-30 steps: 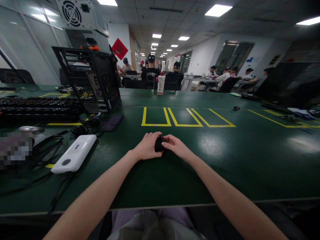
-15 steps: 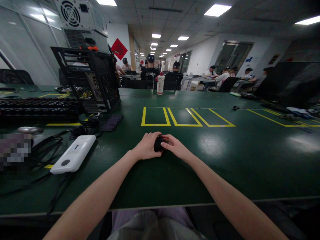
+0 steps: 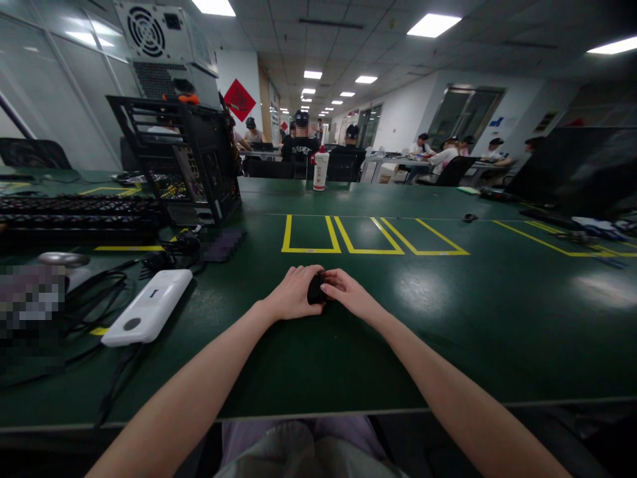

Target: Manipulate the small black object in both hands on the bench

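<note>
A small black object [image 3: 315, 289], partly covered by my fingers, is held low over or on the green table [image 3: 338, 365]; its kind cannot be made out. My left hand [image 3: 297, 292] wraps round its left side, with the thumb along the near edge. From the right, my right hand [image 3: 344, 289] pinches at the object's right side with thumb and fingertips. The two hands nearly meet, and both forearms reach in from the table's front edge.
Yellow tape outlines [image 3: 311, 251] lie beyond my hands. To the left are a white power bank-like device [image 3: 149, 309], cables and an open black computer case [image 3: 182, 156]. A white bottle [image 3: 320, 170] stands at the far edge. People sit at tables behind.
The hands and the black object keep almost the same pose. The whole view has shifted very slightly, with the scene a little lower in the picture.
</note>
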Available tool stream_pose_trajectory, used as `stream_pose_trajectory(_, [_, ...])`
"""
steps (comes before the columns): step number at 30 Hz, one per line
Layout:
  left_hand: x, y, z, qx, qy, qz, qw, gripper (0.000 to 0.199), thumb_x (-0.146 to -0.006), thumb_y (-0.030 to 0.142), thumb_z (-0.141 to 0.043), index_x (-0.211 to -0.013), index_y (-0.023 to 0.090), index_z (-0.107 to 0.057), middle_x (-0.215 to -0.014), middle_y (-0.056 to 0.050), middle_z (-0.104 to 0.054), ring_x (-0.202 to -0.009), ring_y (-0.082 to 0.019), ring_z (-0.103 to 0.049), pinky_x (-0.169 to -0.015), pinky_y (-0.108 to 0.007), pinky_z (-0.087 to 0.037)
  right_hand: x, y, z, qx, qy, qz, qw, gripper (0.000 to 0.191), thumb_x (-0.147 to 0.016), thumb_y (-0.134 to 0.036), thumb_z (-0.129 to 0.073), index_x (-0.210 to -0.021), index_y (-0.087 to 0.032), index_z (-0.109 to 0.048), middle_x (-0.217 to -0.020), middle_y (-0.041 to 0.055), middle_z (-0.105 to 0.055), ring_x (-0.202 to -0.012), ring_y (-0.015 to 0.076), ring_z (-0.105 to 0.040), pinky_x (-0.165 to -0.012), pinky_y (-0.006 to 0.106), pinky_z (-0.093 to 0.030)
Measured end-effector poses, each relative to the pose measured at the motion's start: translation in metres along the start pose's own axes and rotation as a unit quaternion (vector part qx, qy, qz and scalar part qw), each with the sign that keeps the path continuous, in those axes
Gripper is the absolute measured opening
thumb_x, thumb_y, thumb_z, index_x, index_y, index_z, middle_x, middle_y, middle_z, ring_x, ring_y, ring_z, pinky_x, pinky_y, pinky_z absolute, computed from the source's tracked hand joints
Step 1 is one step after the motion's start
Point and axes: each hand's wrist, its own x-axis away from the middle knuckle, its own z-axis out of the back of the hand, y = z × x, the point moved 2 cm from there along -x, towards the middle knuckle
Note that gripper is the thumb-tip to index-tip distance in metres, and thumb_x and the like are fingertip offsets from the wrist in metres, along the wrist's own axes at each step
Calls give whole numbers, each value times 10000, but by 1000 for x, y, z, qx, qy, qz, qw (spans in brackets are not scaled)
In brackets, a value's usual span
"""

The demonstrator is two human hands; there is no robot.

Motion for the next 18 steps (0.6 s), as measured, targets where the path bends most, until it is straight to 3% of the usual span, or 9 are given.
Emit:
stream_pose_trajectory(7, [0, 1, 0, -3, -2, 13, 1000, 638, -624, 346, -637, -1171, 180, -355, -1098, -87, -505, -959, -256, -499, -840, -402, -351, 7, -8, 2, -13, -50, 24, 998, 345, -690, -270, -652, -975, -214, -465, -1022, 28, -541, -985, 194, -540, -863, 414, -443])
stream_pose_trajectory(14, [-1, 1, 0, 3, 2, 14, 1000, 613, -632, 352, -637, -1156, 184, -366, -1081, -78, -513, -954, -248, -502, -840, -395, -349, 1, -1, 0, -5, -4, 20, 1000, 266, -751, -341, -573, -964, -212, -477, -983, 34, -546, -959, 200, -544, -852, 435, -434])
stream_pose_trajectory(18, [-1, -1, -2, -6, 8, 8, 1000, 626, -625, 359, -639, -1157, 176, -364, -1071, -82, -515, -941, -250, -502, -833, -398, -352, -1, 1, 1, -14, -21, 5, 1000, 313, -748, -294, -579, -1024, -193, -471, -1036, 59, -530, -979, 197, -536, -854, 420, -435])
